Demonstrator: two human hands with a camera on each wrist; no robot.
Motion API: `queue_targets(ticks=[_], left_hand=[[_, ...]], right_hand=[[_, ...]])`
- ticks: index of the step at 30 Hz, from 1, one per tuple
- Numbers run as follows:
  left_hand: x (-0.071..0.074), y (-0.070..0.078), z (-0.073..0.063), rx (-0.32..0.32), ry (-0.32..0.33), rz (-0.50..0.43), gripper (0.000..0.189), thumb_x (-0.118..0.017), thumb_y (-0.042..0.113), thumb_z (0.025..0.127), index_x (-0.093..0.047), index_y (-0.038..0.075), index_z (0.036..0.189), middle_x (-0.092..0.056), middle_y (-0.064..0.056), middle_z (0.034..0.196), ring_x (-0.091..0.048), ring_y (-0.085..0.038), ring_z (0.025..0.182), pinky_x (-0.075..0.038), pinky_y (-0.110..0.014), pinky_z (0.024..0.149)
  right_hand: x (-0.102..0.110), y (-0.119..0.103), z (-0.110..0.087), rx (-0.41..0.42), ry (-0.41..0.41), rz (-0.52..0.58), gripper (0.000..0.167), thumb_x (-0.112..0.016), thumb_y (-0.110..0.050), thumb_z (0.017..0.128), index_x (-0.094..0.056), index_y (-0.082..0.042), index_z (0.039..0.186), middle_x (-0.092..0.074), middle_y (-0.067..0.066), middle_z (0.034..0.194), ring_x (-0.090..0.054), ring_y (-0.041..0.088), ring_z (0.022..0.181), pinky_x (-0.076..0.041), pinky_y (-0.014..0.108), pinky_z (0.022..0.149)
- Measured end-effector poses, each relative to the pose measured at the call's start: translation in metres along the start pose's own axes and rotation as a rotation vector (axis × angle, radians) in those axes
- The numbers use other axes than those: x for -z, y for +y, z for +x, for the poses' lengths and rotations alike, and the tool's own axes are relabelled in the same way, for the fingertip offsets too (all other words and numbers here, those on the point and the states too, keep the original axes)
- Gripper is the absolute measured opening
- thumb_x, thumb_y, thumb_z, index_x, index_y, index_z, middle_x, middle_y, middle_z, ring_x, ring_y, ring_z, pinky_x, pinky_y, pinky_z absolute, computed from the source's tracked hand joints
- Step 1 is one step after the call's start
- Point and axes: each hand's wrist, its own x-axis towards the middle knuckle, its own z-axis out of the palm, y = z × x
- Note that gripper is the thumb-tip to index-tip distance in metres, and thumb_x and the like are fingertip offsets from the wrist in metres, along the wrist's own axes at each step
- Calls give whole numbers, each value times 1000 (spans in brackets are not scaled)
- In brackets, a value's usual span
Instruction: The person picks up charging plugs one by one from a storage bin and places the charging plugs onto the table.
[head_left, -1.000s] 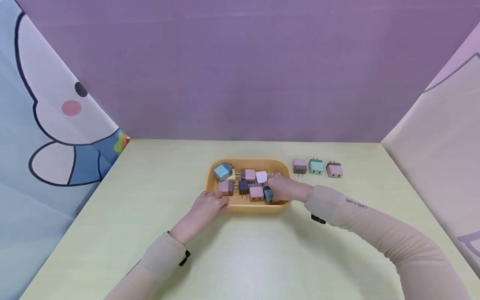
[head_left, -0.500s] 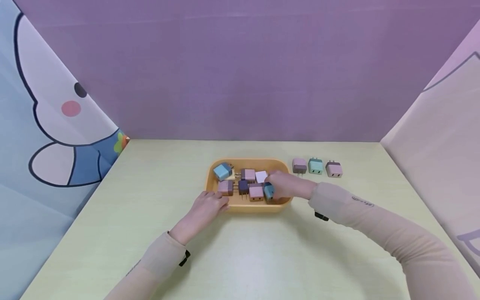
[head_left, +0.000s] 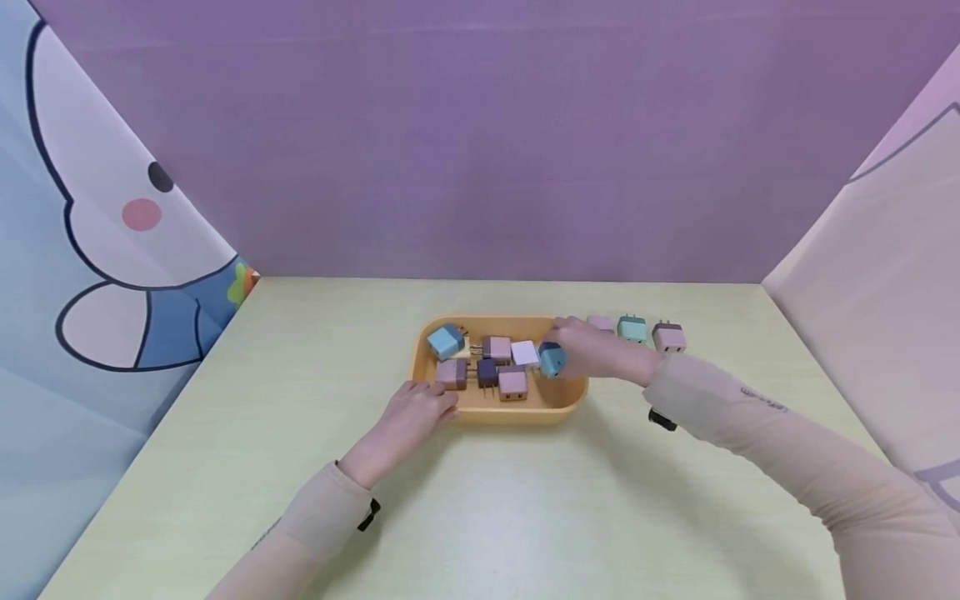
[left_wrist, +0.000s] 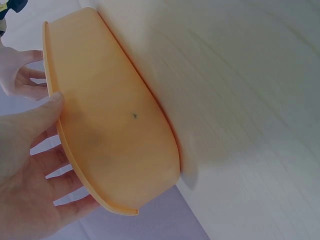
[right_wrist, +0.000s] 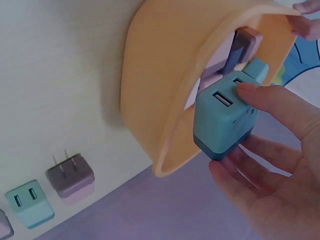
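My right hand (head_left: 592,348) pinches a blue USB charger (right_wrist: 225,112) between thumb and fingers, lifted over the right end of the orange plastic bin (head_left: 517,417). Two USB ports show on the charger's face in the right wrist view. At the bin's near left corner, my left hand (head_left: 416,410) grips the rim, its thumb (left_wrist: 50,110) on the outer side. Inside the bin lie several more chargers, among them a light blue one (head_left: 446,342), a dark one (head_left: 487,372), a white one (head_left: 524,353) and a pink one (head_left: 513,384).
Right of the bin, a row on the table (head_left: 675,467) holds a mint charger (head_left: 632,329), a pink and dark charger (head_left: 669,337), and another pink charger (right_wrist: 72,177) partly behind my right hand in the head view. A purple cloth (head_left: 495,150) hangs behind the table.
My right hand has raised the blue charger from the bin's right end and moved it up and to the right. The left hand stays at the rim.
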Motion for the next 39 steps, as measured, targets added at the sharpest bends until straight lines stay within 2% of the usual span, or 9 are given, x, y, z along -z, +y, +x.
queue_targets(ticks=[8, 16, 28, 39], left_hand=[[1, 0, 1, 3, -2, -8, 13, -64, 22, 81, -65, 10, 85, -64, -3, 82, -56, -19, 68, -43, -34, 65], [1, 0, 2, 6, -15, -11, 14, -63, 23, 82, -65, 11, 86, -64, -3, 83, -57, -19, 70, -44, -34, 66], [2, 0, 1, 16, -27, -20, 14, -62, 24, 82, -65, 11, 86, -64, -3, 84, -57, -20, 70, -44, -34, 66], [0, 0, 0, 20, -24, -12, 15, -61, 26, 82, -65, 12, 88, -64, -3, 85, -58, -20, 72, -43, -33, 66]], right_hand=[[13, 10, -10, -48, 34, 44, 41, -75, -4, 66, -61, 2, 104, -57, 12, 96, -54, 24, 89, -48, 36, 76], [26, 25, -22, -17, 84, 45, 37, -73, 3, 63, -62, 5, 99, -57, 13, 90, -53, 24, 82, -47, 36, 72], [41, 57, -40, -151, 99, 41, 40, -71, 3, 64, -59, 7, 102, -55, 17, 93, -52, 26, 80, -47, 39, 69], [46, 91, -51, -194, 92, 47, 40, -67, 6, 63, -57, 12, 102, -54, 24, 98, -53, 30, 82, -46, 42, 69]])
